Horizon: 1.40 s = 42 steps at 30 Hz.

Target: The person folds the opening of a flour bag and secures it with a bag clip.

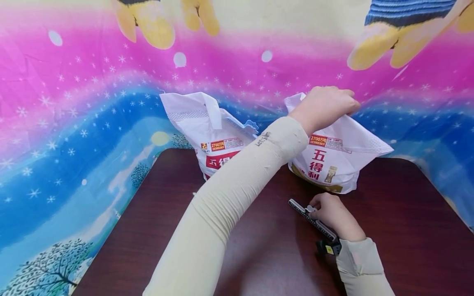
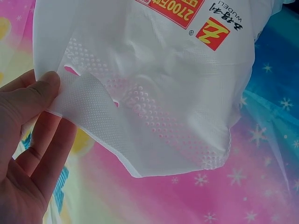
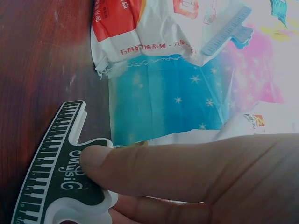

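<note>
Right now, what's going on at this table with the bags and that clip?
A person sits at a dark wooden table. Their left hand reaches across and pinches the top edge of the right-hand white bag, lifting its perforated flap. Their right hand holds a dark piano-key clip down near the tabletop, not yet on the bag. A second white bag stands to the left with a blue clip already on it.

Your left arm [image 1: 226, 197] reaches forward and across in a cream sleeve, its hand [image 1: 326, 107] raised with thumb [image 2: 32, 95] and fingers pinching together. Your right hand [image 1: 333, 216] lies low near you, below the left hand, fingers curled, thumb [image 3: 154, 165] pressed down.
</note>
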{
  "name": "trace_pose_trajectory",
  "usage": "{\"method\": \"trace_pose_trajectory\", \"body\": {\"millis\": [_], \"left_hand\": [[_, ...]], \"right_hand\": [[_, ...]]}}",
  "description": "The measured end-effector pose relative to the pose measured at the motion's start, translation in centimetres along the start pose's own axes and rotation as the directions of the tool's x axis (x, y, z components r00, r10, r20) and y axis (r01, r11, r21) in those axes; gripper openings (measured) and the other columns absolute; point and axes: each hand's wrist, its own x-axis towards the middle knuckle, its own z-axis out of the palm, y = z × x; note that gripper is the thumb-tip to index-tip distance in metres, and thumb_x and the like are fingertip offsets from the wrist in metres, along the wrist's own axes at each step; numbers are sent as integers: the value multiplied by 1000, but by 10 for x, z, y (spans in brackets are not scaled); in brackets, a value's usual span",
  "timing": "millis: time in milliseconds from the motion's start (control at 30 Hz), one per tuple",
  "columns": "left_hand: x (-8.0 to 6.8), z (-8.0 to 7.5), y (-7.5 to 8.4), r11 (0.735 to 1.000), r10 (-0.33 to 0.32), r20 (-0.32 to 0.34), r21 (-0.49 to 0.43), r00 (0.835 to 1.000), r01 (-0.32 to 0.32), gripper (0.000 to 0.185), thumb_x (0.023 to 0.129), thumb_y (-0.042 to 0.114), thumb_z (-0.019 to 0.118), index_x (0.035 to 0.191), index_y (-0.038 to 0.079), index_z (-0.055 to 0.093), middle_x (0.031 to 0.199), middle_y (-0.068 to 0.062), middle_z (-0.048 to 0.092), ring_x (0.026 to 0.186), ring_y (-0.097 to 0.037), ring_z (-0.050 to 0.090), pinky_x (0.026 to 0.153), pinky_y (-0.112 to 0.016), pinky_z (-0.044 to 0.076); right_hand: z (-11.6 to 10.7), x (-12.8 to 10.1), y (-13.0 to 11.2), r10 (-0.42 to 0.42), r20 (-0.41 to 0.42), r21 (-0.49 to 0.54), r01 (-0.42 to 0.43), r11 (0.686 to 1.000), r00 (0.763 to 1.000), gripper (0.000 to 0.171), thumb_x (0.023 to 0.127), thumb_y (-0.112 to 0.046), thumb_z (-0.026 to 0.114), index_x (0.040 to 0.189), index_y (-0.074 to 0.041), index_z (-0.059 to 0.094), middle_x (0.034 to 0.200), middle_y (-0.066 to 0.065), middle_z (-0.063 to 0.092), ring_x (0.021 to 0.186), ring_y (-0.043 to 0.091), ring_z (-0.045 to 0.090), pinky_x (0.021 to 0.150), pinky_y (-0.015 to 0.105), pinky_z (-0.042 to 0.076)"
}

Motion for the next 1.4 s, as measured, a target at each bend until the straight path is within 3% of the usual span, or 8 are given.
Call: {"method": "trace_pose_trajectory", "body": {"millis": [567, 1067, 1400], "left_hand": [[0, 1, -1, 1000, -3, -14, -1, 1000, 3, 25, 103, 35, 55, 126, 35, 65, 125, 14, 62, 116, -1, 56, 97, -16, 41], [0, 2, 0, 1000, 3, -15, 7, 1000, -3, 26, 103, 35, 56, 127, 35, 64, 125, 14, 62, 116, 0, 56, 96, -16, 42], [0, 0, -2, 1000, 9, -9, 27, 1000, -9, 25, 103, 36, 55, 126, 36, 64, 126, 14, 61, 117, -1, 55, 98, -17, 42]], "right_hand": [[-3, -3, -1, -76, -74, -28, 74, 997, 994, 18, 79, -3, 77, 96, 4, 74, 84, 9, 69, 70, 20, 58, 64, 38, 52], [-10, -6, -3, -190, -174, -73, 179, 981, 966, 15, 77, -2, 79, 90, 4, 75, 78, 8, 69, 69, 20, 58, 62, 39, 52], [-15, -11, -9, -207, -244, -96, 189, 977, 947, 15, 76, -1, 78, 89, 5, 75, 81, 11, 68, 70, 23, 56, 62, 38, 49]]}}
